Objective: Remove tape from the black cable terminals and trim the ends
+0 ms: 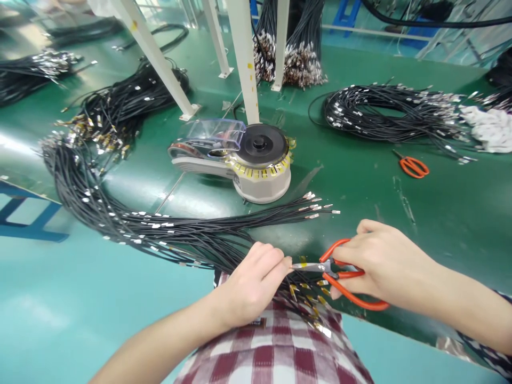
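While scissors (323,268) in right hand (380,257), tape (256,172) on dispenser (263,189)

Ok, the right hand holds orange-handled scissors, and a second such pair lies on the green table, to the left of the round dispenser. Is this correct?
Not quite: in the head view, the second pair lies right of the dispenser. It is on the green table, and the right hand holds orange-handled scissors.

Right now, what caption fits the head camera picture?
Right hand holds orange-handled scissors, tips by left hand, near black cables.
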Tool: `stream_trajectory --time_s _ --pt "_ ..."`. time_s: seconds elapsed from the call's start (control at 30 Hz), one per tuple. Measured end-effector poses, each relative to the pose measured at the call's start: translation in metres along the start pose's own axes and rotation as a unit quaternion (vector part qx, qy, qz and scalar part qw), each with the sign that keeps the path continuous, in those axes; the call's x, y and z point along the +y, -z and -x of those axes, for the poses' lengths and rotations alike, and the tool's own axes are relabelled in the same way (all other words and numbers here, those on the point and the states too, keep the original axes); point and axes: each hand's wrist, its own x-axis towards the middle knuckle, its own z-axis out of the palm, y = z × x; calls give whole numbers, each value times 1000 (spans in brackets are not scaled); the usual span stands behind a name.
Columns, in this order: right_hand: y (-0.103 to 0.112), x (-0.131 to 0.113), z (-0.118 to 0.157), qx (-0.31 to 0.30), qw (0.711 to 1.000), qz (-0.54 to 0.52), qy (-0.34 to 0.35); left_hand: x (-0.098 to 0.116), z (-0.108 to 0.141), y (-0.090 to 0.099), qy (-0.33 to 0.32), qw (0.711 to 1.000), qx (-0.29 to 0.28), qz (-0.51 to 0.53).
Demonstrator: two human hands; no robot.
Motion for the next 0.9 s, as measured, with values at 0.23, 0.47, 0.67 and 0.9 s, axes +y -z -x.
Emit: stream_trajectory --time_s 0.23,0.47,0.67,0.9 --pt "4 -6 -3 -15 999 -41 -6 -1 -2 -1 -27 999 21 -4" --pt "-5 -9 -3 -33 996 -73 -29 -2 4 -4 -34 999 37 -8" --pt "-3 -11 -1 -23 996 -81 -32 -2 2 -3 -32 999 31 2" --pt "-4 -14 -3 10 999 -31 -4 -2 2 -3 -48 998 36 -2"
